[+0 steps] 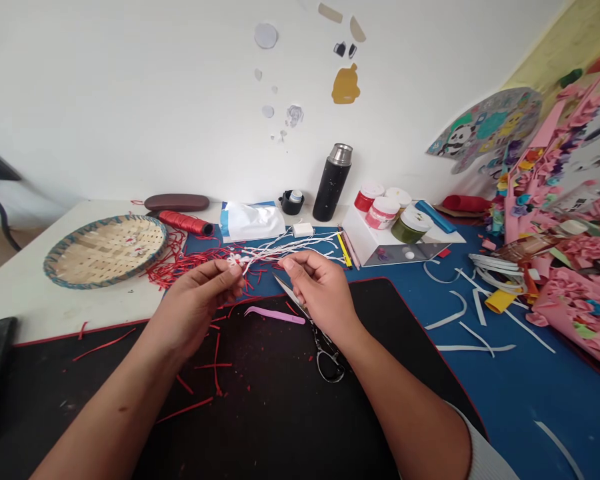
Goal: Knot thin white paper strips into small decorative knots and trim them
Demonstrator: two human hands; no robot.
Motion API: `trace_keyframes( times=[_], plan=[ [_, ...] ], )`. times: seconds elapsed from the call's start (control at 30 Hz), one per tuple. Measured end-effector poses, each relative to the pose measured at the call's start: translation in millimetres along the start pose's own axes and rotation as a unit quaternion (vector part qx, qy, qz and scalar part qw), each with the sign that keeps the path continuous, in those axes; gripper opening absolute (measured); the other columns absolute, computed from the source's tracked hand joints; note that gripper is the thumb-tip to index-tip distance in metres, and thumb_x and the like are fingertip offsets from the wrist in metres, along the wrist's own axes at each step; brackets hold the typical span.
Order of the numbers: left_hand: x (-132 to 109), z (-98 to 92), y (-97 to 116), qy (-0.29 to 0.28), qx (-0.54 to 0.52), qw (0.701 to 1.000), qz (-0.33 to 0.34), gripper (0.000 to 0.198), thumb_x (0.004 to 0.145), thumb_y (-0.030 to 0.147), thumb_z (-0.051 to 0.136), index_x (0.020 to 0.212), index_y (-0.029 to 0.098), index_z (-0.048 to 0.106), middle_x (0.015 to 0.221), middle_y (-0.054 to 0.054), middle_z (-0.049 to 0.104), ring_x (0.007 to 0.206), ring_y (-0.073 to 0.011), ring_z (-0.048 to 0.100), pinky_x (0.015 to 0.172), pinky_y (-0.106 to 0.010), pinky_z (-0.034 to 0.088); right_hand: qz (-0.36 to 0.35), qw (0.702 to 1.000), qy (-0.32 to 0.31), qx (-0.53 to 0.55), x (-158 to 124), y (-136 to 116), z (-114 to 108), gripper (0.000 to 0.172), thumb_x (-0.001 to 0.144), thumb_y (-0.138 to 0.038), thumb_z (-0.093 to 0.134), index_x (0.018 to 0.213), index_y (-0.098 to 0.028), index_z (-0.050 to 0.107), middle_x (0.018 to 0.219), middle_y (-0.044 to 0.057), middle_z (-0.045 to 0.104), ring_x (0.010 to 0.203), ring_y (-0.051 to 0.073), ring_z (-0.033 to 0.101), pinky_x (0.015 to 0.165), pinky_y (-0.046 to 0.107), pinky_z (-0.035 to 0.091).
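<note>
My left hand point(195, 293) pinches a small flower-shaped knot of white cord point(237, 261) with some red in it. My right hand point(325, 293) is closed with thumb and forefinger together, a short way right of the knot; what lies between those fingertips is too small to make out. Long white cords point(300, 248) spread out behind both hands. Scissors point(329, 360) lie partly hidden under my right hand, blades pointing away. Pink curved tweezers point(275, 315) rest on the black mat point(260, 413) between my arms.
Red cord scraps point(180, 260) lie by a woven basket point(105, 250) and a red thread spool point(186, 223). Behind stand a black thermos point(333, 183) and paint jars point(381, 212) on a white box point(367, 247). Pink paper flowers point(580, 300) and white strips point(477, 307) are at right.
</note>
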State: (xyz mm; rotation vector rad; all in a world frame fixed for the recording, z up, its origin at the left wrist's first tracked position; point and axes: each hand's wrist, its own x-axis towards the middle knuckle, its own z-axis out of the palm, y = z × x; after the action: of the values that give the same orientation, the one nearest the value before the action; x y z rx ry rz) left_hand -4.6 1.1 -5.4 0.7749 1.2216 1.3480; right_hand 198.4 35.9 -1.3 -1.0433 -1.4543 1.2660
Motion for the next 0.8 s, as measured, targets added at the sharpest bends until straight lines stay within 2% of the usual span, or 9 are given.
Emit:
trace_keyframes(
  times=[0.2, 0.5, 0.8],
  plan=[
    [-4.1, 8.2, -3.0, -0.011, 0.025, 0.999, -0.018, 0.039, 0.059, 0.045, 0.100, 0.078, 0.020, 0.077, 0.070, 0.000, 0.071, 0.065, -0.0159, 0.062, 0.063, -0.027, 0.048, 0.003, 1.000, -0.019, 0.009, -1.2, 1.5, 2.1, 0.028, 0.097, -0.048, 0.069, 0.097, -0.021, 0.074, 0.060, -0.005, 0.052, 0.052, 0.012, 0.045, 0.050, 0.026, 0.037],
    [-4.3, 8.7, -2.9, -0.032, 0.047, 0.998, -0.002, 0.037, 0.062, 0.047, 0.098, 0.075, 0.021, 0.076, 0.068, 0.000, 0.071, 0.062, -0.0166, 0.061, 0.061, -0.028, 0.046, 0.014, 0.999, -0.047, 0.008, -2.6, 4.4, 5.3, 0.026, 0.099, -0.047, 0.065, 0.101, -0.021, 0.071, 0.065, -0.004, 0.051, 0.053, 0.011, 0.044, 0.049, 0.025, 0.037],
    [-6.2, 7.9, -4.0, -0.070, 0.093, 0.993, 0.001, 0.035, 0.068, 0.050, 0.096, 0.072, 0.022, 0.075, 0.065, 0.001, 0.069, 0.063, -0.0163, 0.057, 0.064, -0.029, 0.043, -0.010, 0.998, -0.056, -0.011, -4.4, 6.7, 6.3, 0.024, 0.098, -0.044, 0.066, 0.100, -0.021, 0.073, 0.066, -0.004, 0.056, 0.056, 0.012, 0.049, 0.051, 0.026, 0.039]
  ],
)
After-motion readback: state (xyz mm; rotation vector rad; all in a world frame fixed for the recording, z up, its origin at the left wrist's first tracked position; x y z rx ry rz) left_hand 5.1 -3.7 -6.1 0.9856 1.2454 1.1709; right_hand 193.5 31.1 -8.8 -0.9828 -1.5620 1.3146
